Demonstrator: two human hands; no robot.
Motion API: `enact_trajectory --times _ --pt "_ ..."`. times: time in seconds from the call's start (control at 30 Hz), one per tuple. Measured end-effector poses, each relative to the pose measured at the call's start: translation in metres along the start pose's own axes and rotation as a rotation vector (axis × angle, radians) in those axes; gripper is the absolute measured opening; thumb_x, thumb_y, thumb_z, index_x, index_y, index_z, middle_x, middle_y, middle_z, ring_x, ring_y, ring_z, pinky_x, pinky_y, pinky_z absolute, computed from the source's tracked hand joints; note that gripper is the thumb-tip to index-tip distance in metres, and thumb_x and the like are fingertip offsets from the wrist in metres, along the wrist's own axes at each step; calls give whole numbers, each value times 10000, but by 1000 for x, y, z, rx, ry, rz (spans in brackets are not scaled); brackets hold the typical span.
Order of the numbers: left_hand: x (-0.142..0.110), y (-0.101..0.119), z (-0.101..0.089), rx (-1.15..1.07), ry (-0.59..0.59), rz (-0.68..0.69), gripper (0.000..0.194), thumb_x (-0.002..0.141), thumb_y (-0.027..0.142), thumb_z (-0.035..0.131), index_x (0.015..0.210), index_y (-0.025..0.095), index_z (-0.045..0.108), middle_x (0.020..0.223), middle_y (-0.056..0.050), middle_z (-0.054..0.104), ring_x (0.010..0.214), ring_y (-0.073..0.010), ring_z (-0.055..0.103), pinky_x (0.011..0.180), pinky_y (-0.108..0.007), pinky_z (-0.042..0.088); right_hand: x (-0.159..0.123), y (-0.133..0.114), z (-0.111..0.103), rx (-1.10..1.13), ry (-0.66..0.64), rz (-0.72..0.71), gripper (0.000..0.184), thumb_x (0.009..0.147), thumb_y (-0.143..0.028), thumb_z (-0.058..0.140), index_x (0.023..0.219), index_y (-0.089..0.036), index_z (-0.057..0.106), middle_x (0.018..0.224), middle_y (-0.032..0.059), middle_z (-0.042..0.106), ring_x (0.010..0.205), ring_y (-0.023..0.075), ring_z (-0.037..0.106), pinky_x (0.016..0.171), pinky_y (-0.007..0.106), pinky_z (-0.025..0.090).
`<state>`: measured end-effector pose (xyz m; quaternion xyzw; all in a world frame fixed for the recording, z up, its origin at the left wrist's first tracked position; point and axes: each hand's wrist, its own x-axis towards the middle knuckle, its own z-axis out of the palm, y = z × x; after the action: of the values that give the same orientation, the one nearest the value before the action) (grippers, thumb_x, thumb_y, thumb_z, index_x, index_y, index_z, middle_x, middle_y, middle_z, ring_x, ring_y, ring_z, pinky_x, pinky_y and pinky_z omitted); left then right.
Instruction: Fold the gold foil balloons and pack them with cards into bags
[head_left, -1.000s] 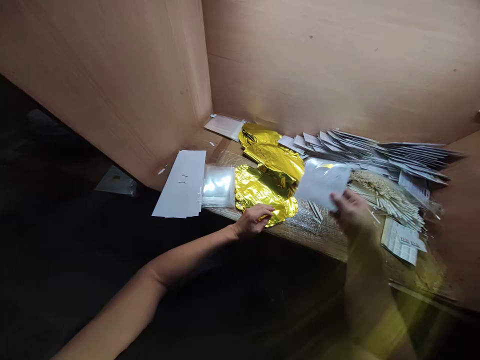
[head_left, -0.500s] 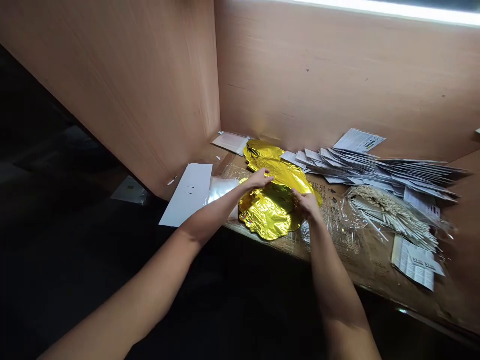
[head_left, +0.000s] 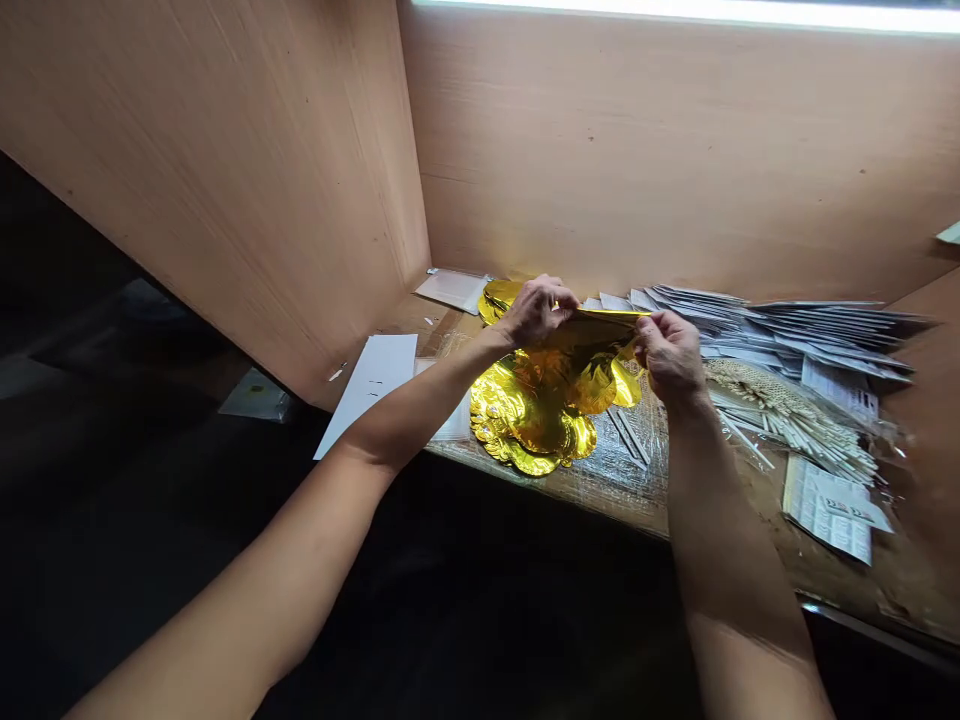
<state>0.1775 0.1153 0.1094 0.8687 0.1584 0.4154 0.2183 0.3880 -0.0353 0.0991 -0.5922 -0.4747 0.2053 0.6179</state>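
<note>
A flat gold foil balloon (head_left: 600, 330) is lifted off the pile, held nearly level. My left hand (head_left: 534, 310) pinches its left edge and my right hand (head_left: 667, 352) pinches its right edge. Below it more gold foil balloons (head_left: 529, 420) lie stacked on the wooden bench (head_left: 645, 480), and a few more gold foil pieces (head_left: 495, 296) lie further back by the wall.
White card sheets (head_left: 371, 385) and clear plastic bags (head_left: 456, 428) lie left of the pile. A fanned stack of printed leaflets (head_left: 787, 330) and a bag of white sticks (head_left: 787, 420) lie to the right. Wooden panels wall in the back and left.
My right hand put down the white sheet it held a second ago. Both hands went to the gold pile and have now lifted one foil balloon up off it.
</note>
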Motion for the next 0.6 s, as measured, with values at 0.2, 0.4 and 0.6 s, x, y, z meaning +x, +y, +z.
enact_trajectory --times 0.2,0.4,0.6 --pt "-95 62 -19 256 13 400 130 1025 190 583 1002 193 711 1348 -106 708 1259 -243 634 1042 -448 547 -107 -30 -15 -204 8 -178 242 998 -427 702 913 -201 700 951 60 679 645 132 576 527 256 436" --pt "-245 68 24 276 -282 418 228 1027 86 483 1056 152 699 1431 -139 697 1417 -256 609 1060 -397 559 -252 41 0 -445 -10 -161 183 1007 -402 673 989 -220 661 1103 111 673 992 272 677 792 400 593" --pt "-300 73 30 100 -500 175 211 1027 157 486 1083 168 689 1370 -154 727 1368 -277 650 1095 -432 530 -296 65 12 -746 -378 -289 322 965 -298 692 1287 -302 689 1476 124 638 1415 359 553 1094 522 533"
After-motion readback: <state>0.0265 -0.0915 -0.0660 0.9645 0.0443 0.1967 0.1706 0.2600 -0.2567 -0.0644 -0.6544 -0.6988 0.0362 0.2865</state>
